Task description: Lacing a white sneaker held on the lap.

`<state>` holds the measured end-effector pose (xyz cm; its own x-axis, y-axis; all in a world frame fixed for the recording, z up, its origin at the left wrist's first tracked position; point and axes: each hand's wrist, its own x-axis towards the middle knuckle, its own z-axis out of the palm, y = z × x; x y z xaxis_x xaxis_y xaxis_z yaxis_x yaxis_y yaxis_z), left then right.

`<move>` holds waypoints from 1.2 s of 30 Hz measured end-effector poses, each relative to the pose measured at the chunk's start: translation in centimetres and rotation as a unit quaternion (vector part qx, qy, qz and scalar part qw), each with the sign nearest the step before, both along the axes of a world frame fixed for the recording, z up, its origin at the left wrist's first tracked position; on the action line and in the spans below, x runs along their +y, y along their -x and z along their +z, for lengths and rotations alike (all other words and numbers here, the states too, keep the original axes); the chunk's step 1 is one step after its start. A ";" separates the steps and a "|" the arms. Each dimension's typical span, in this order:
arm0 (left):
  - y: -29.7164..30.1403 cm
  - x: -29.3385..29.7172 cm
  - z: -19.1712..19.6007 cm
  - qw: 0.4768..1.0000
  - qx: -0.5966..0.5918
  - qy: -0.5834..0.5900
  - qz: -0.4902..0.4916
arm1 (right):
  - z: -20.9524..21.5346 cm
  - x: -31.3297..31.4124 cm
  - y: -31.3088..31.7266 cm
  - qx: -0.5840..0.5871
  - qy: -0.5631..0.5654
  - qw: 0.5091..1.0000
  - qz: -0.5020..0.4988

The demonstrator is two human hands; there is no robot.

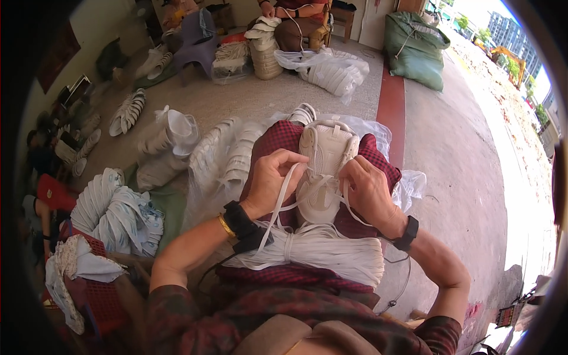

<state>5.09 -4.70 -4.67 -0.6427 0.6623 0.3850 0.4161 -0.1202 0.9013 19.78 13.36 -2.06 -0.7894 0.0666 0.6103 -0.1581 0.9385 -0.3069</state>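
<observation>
An off-white shoe upper [326,144] lies between my knees, its tongue and toe showing. A flat white shoelace [276,220] crosses it and hangs in loops on both sides. At the upper's left edge, my left hand [273,177] pinches the lace between thumb and fingers. My right hand [365,184] is closed at the opposite edge, with lace coming from its fingers; its fingertips are partly hidden. A tied bundle of white laces [337,254] rests across my lap, just below the upper.
Stacked shoe uppers in clear plastic [207,157] lie left of my legs. More stacked uppers [112,210] sit further left, near a red basket [106,296]. Ahead are a purple chair [195,40], a green sack [416,50] and another person's hands [267,9].
</observation>
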 end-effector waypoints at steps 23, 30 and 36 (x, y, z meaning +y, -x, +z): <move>-0.6 0.6 1.1 0.985 0.167 0.048 -0.003 | -1.7 1.7 0.4 -0.134 0.424 0.896 0.011; 1.1 1.4 4.3 0.943 0.285 0.131 -0.110 | 4.1 2.3 0.7 -0.184 -0.096 0.977 0.041; 2.9 3.0 7.4 0.805 0.495 0.223 -0.239 | 4.7 3.9 2.6 -0.173 -0.264 0.936 0.158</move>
<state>2.18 -1.75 2.69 0.2015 0.9575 0.2066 0.9594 -0.2354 0.1552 17.22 17.24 2.63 -0.8748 -0.4426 0.1972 -0.4308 0.8967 0.1018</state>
